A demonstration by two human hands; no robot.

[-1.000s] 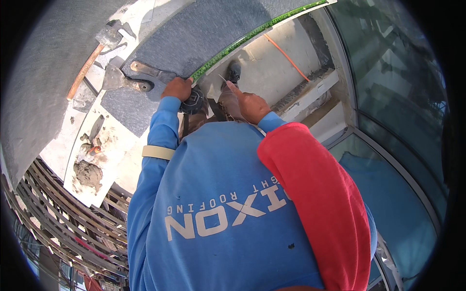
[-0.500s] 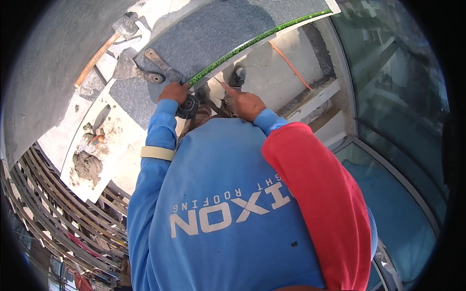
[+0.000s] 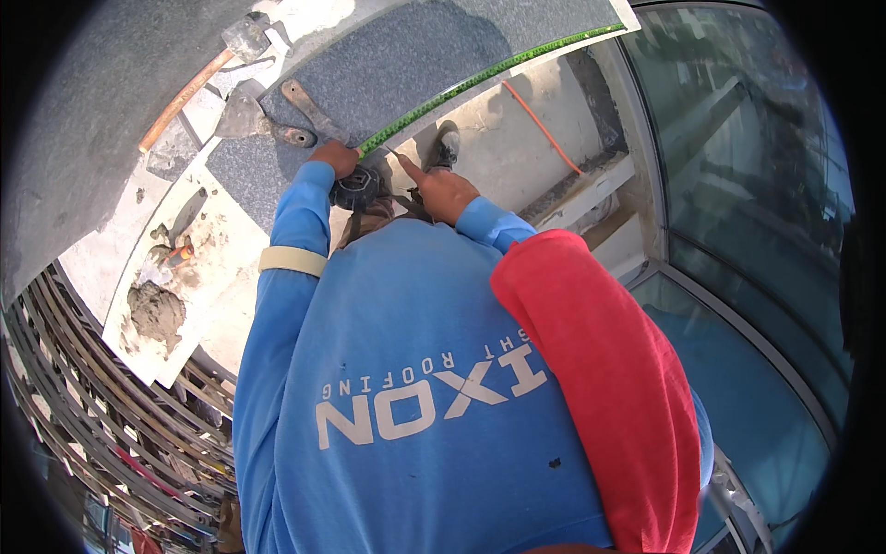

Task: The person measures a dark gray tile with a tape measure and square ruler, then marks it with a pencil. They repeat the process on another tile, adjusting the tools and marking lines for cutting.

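A green tape measure (image 3: 480,81) runs along the near edge of a grey speckled stone slab (image 3: 388,78), its blade pulled out to the slab's far right end. My left hand (image 3: 334,159) is closed on the blade at its near end, and the black tape case (image 3: 356,188) hangs just below. My right hand (image 3: 445,194) is closed, with the index finger stretched along a thin pointed stick (image 3: 393,150) whose tip is near the slab's edge beside the blade. The stick's exact kind is too small to tell. Close by on the slab lies a scraper with a worn handle (image 3: 309,106).
A putty knife (image 3: 245,115) and a wooden-handled hammer (image 3: 189,100) lie left of the slab. Mortar (image 3: 157,311) and an orange-handled tool (image 3: 180,254) sit on a pale board. Glass panels (image 3: 738,138) stand at right; an orange cord (image 3: 544,129) crosses the floor below the slab.
My right hand has moved left with the thin stick, bringing its tip nearer my left hand and the blade. My left hand stays on the tape, and the view has shifted slightly.
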